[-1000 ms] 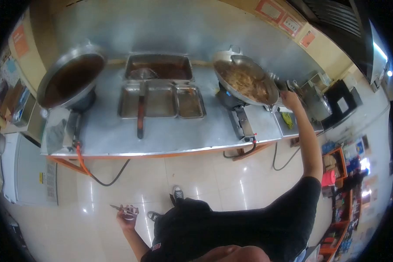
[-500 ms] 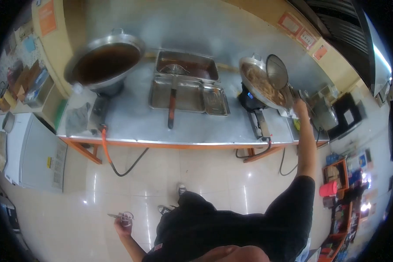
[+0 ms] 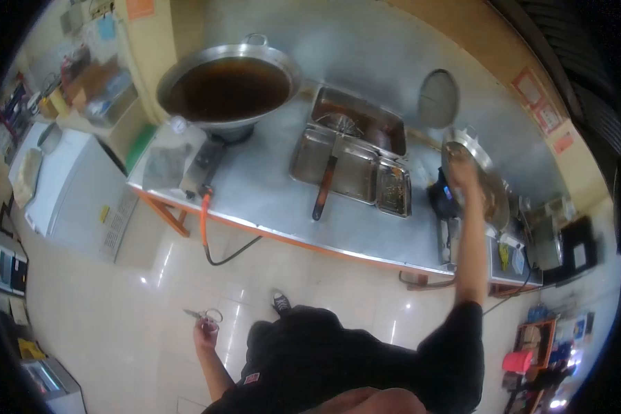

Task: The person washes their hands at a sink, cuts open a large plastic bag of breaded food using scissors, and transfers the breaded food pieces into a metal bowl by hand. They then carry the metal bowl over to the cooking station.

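Note:
My right hand (image 3: 464, 172), blurred, is closed around the handle of a round mesh strainer (image 3: 439, 99), which is lifted with its bowl toward the back wall. Behind and below that hand is the right wok (image 3: 501, 207), partly covered by my forearm, with brownish food in it. Low on the left, well away from the table, my left hand (image 3: 207, 334) is closed on what looks like a pair of scissors (image 3: 214, 316), with a pointed end sticking out to the left.
A large wok (image 3: 229, 90) of dark liquid stands on the left burner. Metal trays (image 3: 333, 162) lie mid-table with a wire skimmer (image 3: 326, 183) across them. An orange hose (image 3: 205, 221) hangs off the front edge. A white chest (image 3: 76, 186) stands left.
My right hand has moved left, swinging the strainer up and away from over the right wok toward the wall. The view has turned, shifting the table rightward. My left hand still holds the scissors.

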The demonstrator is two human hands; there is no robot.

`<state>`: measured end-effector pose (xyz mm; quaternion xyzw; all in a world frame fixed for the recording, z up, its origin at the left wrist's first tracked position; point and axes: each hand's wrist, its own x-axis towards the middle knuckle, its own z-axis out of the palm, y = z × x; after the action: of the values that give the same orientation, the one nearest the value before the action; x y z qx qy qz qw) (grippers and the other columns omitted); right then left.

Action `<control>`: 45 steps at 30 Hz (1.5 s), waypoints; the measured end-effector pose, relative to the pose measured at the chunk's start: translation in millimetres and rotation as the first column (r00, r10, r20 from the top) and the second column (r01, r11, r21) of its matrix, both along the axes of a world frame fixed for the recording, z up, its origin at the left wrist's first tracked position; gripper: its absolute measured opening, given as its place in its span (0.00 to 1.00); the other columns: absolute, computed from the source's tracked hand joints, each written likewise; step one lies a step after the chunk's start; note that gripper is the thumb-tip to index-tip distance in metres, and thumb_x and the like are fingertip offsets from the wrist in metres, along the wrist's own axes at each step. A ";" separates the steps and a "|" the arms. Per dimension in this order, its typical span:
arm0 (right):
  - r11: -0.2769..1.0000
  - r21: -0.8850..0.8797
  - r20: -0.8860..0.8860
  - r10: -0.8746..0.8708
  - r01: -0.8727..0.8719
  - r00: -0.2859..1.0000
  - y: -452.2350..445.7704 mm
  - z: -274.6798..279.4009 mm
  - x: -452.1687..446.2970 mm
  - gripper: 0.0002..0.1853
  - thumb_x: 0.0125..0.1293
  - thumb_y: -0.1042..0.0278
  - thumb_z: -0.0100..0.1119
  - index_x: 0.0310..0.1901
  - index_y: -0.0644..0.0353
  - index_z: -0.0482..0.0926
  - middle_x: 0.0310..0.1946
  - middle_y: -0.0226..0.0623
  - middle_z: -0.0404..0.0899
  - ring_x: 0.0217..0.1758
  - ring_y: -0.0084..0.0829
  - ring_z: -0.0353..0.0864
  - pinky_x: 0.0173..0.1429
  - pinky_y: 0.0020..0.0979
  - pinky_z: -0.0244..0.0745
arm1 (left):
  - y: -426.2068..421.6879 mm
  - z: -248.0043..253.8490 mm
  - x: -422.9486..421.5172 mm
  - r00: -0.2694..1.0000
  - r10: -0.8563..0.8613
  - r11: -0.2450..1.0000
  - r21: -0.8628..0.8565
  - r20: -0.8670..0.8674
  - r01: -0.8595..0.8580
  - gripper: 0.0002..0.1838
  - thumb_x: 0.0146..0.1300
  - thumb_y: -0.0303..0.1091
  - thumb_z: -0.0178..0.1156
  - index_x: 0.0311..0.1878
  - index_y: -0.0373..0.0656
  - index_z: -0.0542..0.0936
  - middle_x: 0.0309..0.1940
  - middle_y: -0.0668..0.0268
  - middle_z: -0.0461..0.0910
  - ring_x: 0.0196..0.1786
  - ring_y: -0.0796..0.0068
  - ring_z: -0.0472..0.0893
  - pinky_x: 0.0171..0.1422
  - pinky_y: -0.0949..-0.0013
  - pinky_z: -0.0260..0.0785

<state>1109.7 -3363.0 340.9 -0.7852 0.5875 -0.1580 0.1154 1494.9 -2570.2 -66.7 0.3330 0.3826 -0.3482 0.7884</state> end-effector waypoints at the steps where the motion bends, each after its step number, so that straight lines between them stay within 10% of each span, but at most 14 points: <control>1: 0.930 -0.209 -0.402 0.200 -0.302 0.893 -53.2 -59.3 23.7 0.19 0.65 0.59 0.53 0.36 0.71 0.82 0.33 0.60 0.84 0.36 0.53 0.86 0.40 0.51 0.78 | 2.3 1.2 -1.7 0.998 -0.018 1.000 -0.021 0.054 0.019 0.06 0.72 0.28 0.55 0.48 0.41 0.78 0.34 0.66 0.79 0.33 0.75 0.78 0.35 0.74 0.71; 4: 0.969 -0.233 -0.014 0.084 -0.085 0.996 -5.6 -140.6 164.7 0.21 0.64 0.60 0.53 0.50 0.70 0.79 0.49 0.62 0.83 0.55 0.64 0.81 0.58 0.53 0.77 | -2.0 22.8 -6.2 0.977 -0.033 0.999 0.020 0.213 0.030 0.07 0.71 0.28 0.55 0.50 0.45 0.76 0.37 0.68 0.79 0.37 0.76 0.78 0.37 0.73 0.72; 8: 0.995 -0.005 -0.106 -0.104 0.104 0.989 56.4 -209.8 276.0 0.29 0.61 0.60 0.63 0.59 0.70 0.71 0.58 0.62 0.79 0.62 0.60 0.80 0.64 0.51 0.77 | 32.5 97.7 -20.8 0.961 -0.026 0.963 0.266 0.277 -0.050 0.13 0.71 0.28 0.56 0.57 0.49 0.76 0.42 0.71 0.78 0.42 0.77 0.78 0.41 0.72 0.72; 15: 0.968 0.102 -0.350 -0.181 0.229 0.919 103.9 -319.4 314.1 0.32 0.65 0.50 0.63 0.65 0.63 0.72 0.54 0.57 0.82 0.58 0.55 0.82 0.60 0.51 0.79 | 162.6 90.0 -9.8 0.927 0.226 0.883 0.338 0.300 -0.325 0.18 0.72 0.32 0.59 0.64 0.48 0.74 0.48 0.70 0.78 0.49 0.73 0.80 0.48 0.67 0.76; 17: 0.991 -0.110 -0.197 -0.100 0.079 0.975 185.0 -303.0 318.4 0.19 0.66 0.65 0.58 0.55 0.63 0.80 0.45 0.52 0.81 0.51 0.52 0.82 0.58 0.49 0.78 | 201.8 92.2 12.3 0.920 0.197 0.847 0.414 0.339 -0.334 0.20 0.72 0.32 0.60 0.65 0.46 0.73 0.49 0.69 0.78 0.49 0.72 0.80 0.50 0.67 0.77; 18: 0.872 -0.488 -0.088 -0.006 -0.037 0.996 250.5 -293.5 331.5 0.14 0.67 0.70 0.55 0.51 0.65 0.82 0.42 0.51 0.82 0.47 0.51 0.83 0.56 0.48 0.79 | 220.7 91.3 30.0 0.924 0.172 0.831 0.454 0.341 -0.322 0.22 0.72 0.31 0.60 0.67 0.46 0.72 0.51 0.68 0.79 0.49 0.72 0.80 0.50 0.67 0.78; 21: 0.932 -0.178 0.318 0.359 -0.317 0.878 417.3 -304.7 409.5 0.16 0.72 0.63 0.59 0.49 0.70 0.80 0.47 0.56 0.83 0.50 0.50 0.83 0.59 0.46 0.77 | 255.8 96.2 100.9 0.917 0.147 0.815 0.480 0.369 -0.324 0.28 0.72 0.32 0.61 0.73 0.43 0.69 0.56 0.64 0.79 0.50 0.71 0.81 0.50 0.65 0.80; 22: 0.910 0.118 0.145 0.380 -0.397 0.914 506.2 -272.4 452.7 0.14 0.74 0.65 0.59 0.50 0.69 0.81 0.47 0.49 0.85 0.49 0.41 0.85 0.57 0.39 0.79 | 264.3 108.0 133.6 0.914 0.096 0.840 0.460 0.394 -0.287 0.29 0.72 0.32 0.61 0.74 0.42 0.68 0.56 0.63 0.79 0.51 0.70 0.82 0.49 0.64 0.80; 23: 0.614 0.171 0.576 0.572 -0.770 0.584 548.0 -317.5 476.9 0.12 0.75 0.69 0.57 0.51 0.67 0.83 0.45 0.42 0.86 0.47 0.31 0.86 0.53 0.32 0.81 | 266.4 114.6 164.5 0.912 0.021 0.851 0.471 0.409 -0.231 0.28 0.73 0.32 0.61 0.74 0.42 0.69 0.55 0.63 0.79 0.50 0.70 0.82 0.49 0.64 0.81; 24: 0.395 0.361 0.687 0.500 -0.845 0.527 641.9 -272.5 525.2 0.12 0.73 0.72 0.58 0.54 0.65 0.83 0.45 0.36 0.86 0.46 0.24 0.84 0.52 0.28 0.80 | 266.8 124.3 195.0 0.906 -0.069 0.857 0.490 0.417 -0.160 0.28 0.73 0.32 0.62 0.74 0.41 0.69 0.54 0.63 0.80 0.50 0.70 0.82 0.49 0.64 0.81; 28: -0.079 0.344 0.698 0.688 -0.935 0.199 828.3 -200.3 652.1 0.21 0.72 0.74 0.58 0.66 0.59 0.76 0.50 0.43 0.85 0.52 0.30 0.85 0.56 0.30 0.79 | 242.6 156.9 289.8 0.779 -0.196 0.940 0.341 0.596 -0.024 0.26 0.73 0.31 0.62 0.72 0.41 0.71 0.52 0.62 0.81 0.49 0.71 0.82 0.49 0.64 0.82; 33: 0.042 0.320 0.698 0.665 -0.947 0.265 879.2 -235.6 762.0 0.28 0.69 0.74 0.61 0.71 0.59 0.72 0.57 0.46 0.77 0.57 0.36 0.82 0.55 0.31 0.79 | 243.9 162.7 399.5 0.423 -0.491 0.774 0.604 0.762 -0.189 0.22 0.73 0.30 0.61 0.69 0.38 0.74 0.51 0.62 0.81 0.53 0.72 0.81 0.54 0.68 0.79; 38: -0.109 0.330 0.614 0.779 -0.938 0.126 921.5 -228.3 894.7 0.36 0.67 0.75 0.64 0.75 0.63 0.63 0.54 0.44 0.75 0.54 0.34 0.82 0.52 0.31 0.79 | 273.9 156.2 518.2 0.761 -0.139 0.899 0.404 0.633 -0.171 0.24 0.74 0.33 0.59 0.71 0.38 0.73 0.51 0.60 0.79 0.47 0.72 0.82 0.50 0.71 0.77; 45: -0.333 0.556 0.828 0.301 -0.762 0.473 971.9 -230.0 1129.5 0.34 0.69 0.79 0.60 0.75 0.59 0.59 0.52 0.42 0.77 0.47 0.27 0.81 0.48 0.28 0.79 | 340.2 166.7 727.9 0.592 -0.393 0.859 0.511 0.703 -0.037 0.25 0.80 0.40 0.52 0.74 0.38 0.70 0.63 0.60 0.73 0.65 0.69 0.76 0.70 0.66 0.69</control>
<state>2239.2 -2391.2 110.8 -0.6122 0.0280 0.2183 0.7595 2222.8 -2229.9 100.0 0.6714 0.0325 -0.1405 0.7270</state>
